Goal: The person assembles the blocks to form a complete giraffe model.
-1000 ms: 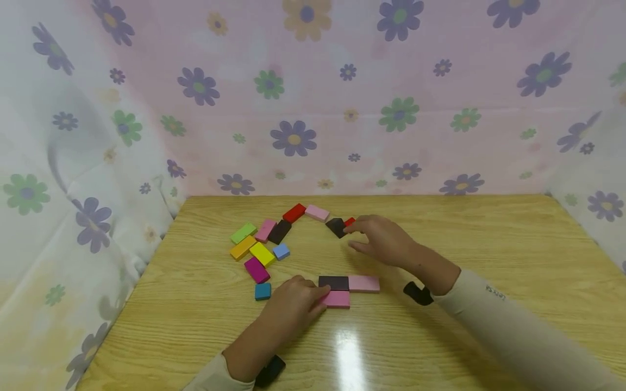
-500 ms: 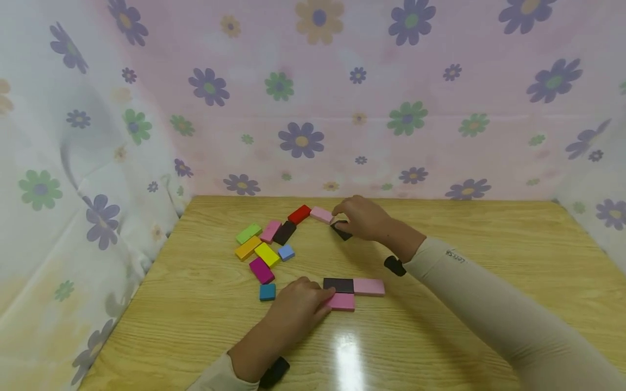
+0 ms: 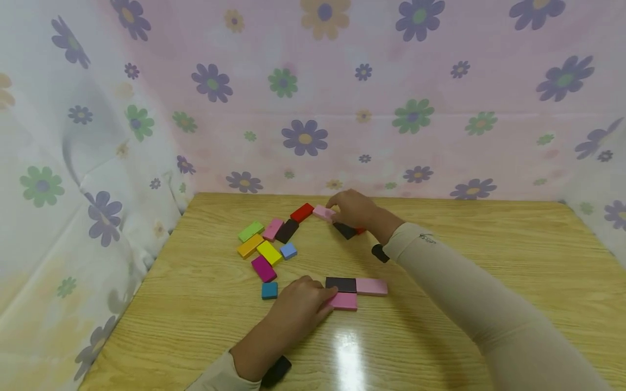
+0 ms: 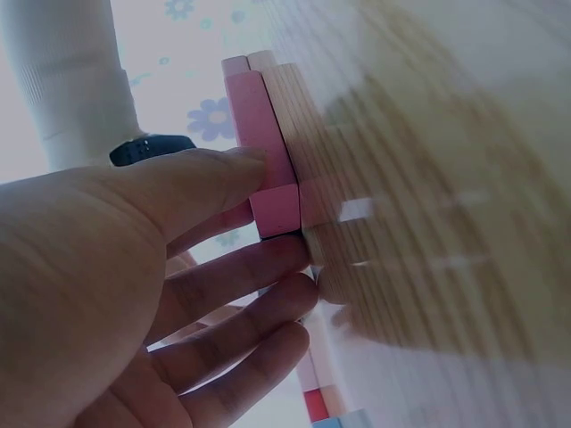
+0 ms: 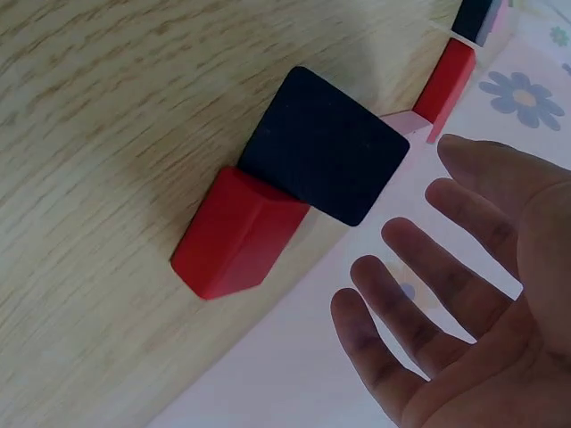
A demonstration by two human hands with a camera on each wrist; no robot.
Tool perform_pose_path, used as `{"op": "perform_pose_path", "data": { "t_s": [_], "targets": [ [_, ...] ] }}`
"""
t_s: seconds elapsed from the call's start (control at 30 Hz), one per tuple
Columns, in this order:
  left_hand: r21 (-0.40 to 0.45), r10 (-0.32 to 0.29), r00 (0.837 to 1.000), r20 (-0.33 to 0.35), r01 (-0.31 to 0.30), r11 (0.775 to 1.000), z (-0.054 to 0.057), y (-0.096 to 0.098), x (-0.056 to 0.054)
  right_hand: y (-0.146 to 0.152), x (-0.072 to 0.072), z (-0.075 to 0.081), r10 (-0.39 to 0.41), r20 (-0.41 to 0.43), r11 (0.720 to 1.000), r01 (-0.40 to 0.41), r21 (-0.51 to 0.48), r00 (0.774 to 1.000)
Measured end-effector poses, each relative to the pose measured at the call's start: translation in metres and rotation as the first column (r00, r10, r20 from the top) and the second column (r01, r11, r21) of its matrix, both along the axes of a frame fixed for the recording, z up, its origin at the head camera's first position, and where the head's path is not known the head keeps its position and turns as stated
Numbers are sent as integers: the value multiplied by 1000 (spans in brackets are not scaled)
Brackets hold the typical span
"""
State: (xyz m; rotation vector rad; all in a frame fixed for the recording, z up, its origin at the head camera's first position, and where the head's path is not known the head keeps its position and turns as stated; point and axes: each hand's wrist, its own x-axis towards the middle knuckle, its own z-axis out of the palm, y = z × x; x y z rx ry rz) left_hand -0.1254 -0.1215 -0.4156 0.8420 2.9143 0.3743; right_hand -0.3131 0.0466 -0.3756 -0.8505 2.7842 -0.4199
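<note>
Fingers on the left hand [image 3: 300, 304] are pinching the front pink block [image 3: 346, 302], thumb on its near side, index over the top, other three slightly spaced. I'm using the front black block [image 3: 340, 284] as landmark: the front pink block is lying against its near side, and a paler pink block [image 3: 373, 287] is butting its right end. Right hand [image 3: 357, 209] is arching over the far light pink block [image 3: 320, 212], beyond the landmark; I'm seeing its fingers spread, can't tell about contact. Also beyond the landmark, the far black block [image 5: 326, 147] is touching a short red block [image 5: 236, 236]. Left of the landmark, the teal block [image 3: 269, 290] is lying just beside the left hand. Beyond and left of the landmark, the yellow block [image 3: 269, 253], orange block [image 3: 250, 246] and magenta block [image 3: 263, 269] are lying grouped.
</note>
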Motion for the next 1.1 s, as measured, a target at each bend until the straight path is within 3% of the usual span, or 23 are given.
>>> {"op": "perform_pose_path", "data": {
  "t_s": [0.13, 0.47, 0.87, 1.1],
  "targets": [
    [4, 1, 1000, -2, -1, 1000, 0, 0, 0, -7, -4, -6, -14, 8, 999, 14, 39, 1000],
    [4, -1, 1000, -8, 1, 1000, 2, 0, 1, -20, -5, -15, 1, -64, 991, 7, 134, 998],
    [-12, -24, 999, -48, 23, 1000, 1, 0, -1, -24, -8, -19, 30, -140, 989, -9, 150, 990],
    [-15, -21, 999, -43, 21, 1000, -1, 0, -1, -27, -5, -23, 15, -117, 991, 1, 134, 993]
  ]
}}
